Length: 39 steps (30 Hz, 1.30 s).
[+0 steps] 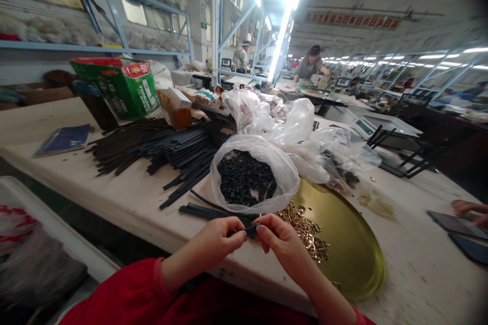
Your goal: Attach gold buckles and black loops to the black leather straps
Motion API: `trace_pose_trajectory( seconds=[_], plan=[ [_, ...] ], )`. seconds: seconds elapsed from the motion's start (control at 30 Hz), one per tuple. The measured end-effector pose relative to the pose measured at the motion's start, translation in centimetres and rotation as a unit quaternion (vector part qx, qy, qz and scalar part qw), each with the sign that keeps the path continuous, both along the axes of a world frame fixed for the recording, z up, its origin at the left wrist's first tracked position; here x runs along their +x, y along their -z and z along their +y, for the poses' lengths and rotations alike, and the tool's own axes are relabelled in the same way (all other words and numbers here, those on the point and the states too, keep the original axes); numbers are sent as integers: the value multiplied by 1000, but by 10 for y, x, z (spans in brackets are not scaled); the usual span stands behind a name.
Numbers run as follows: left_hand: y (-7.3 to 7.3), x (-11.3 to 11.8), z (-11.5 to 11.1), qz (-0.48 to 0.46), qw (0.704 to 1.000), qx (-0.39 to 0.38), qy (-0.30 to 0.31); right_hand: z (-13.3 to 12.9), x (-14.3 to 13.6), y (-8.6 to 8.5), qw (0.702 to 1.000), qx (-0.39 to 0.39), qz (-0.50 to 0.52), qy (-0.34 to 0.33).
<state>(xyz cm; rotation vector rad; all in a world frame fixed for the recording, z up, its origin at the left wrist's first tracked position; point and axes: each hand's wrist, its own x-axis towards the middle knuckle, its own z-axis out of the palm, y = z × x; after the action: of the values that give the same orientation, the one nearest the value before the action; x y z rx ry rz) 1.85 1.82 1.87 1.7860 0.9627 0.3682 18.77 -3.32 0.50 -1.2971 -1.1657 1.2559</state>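
Note:
My left hand [223, 237] pinches one end of a short dark strip [251, 230] near the table's front edge. The other end of that strip is between the fingertips of my right hand [278, 236]. Just beyond both hands, a clear plastic bag [284, 170] stands open, full of small black pieces [244, 175]. Gold metal hardware [305, 231] is heaped on the left part of a round gold tray [354, 244], beside my right hand. Dark flat strips [190, 147] lie piled to the left of the bag, with a few loose ones [206, 212] in front of it.
A green and red box [129, 91] and a blue booklet [63, 139] are at the left. More plastic bags [282, 117] sit behind the open one. Another person's hand [470, 209] rests near dark flat pieces [457, 224] at the right edge. A white bin [64, 233] is at lower left.

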Motion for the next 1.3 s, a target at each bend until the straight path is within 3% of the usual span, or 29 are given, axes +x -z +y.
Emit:
trace_pose_trajectory(
  seconds=[0.13, 0.23, 0.33, 0.53, 0.7, 0.8, 0.93, 1.07, 1.3],
  plan=[
    [-9, 1, -12, 33, 999, 9, 41, -11, -5, 3, 998, -23, 43, -44],
    [-11, 2, -22, 18, 998, 39, 39, -14, -10, 8, 997, -25, 74, 2],
    [-11, 0, -29, -13, 999, 20, 37, -18, -15, 12, 996, -1, 69, 61],
    [-13, -3, -27, -21, 999, -8, 28, -30, -20, 8, 996, 67, 30, 50],
    [-11, -3, -25, -12, 999, -46, 23, -29, -19, 10, 986, -30, 162, -7],
    [-7, -2, -24, 17, 1000, -16, 14, -30, -19, 16, 970, -77, 223, -52],
    [-5, -2, -23, 78, 997, 25, -9, -32, -19, 18, 961, -75, 261, -52],
    [-7, -7, -21, 116, 992, 46, 8, -27, -16, 19, 975, -27, 219, -22],
    [-12, -14, -26, 34, 997, -22, 72, -26, -19, 43, 994, -9, 6, 111]
  ],
)
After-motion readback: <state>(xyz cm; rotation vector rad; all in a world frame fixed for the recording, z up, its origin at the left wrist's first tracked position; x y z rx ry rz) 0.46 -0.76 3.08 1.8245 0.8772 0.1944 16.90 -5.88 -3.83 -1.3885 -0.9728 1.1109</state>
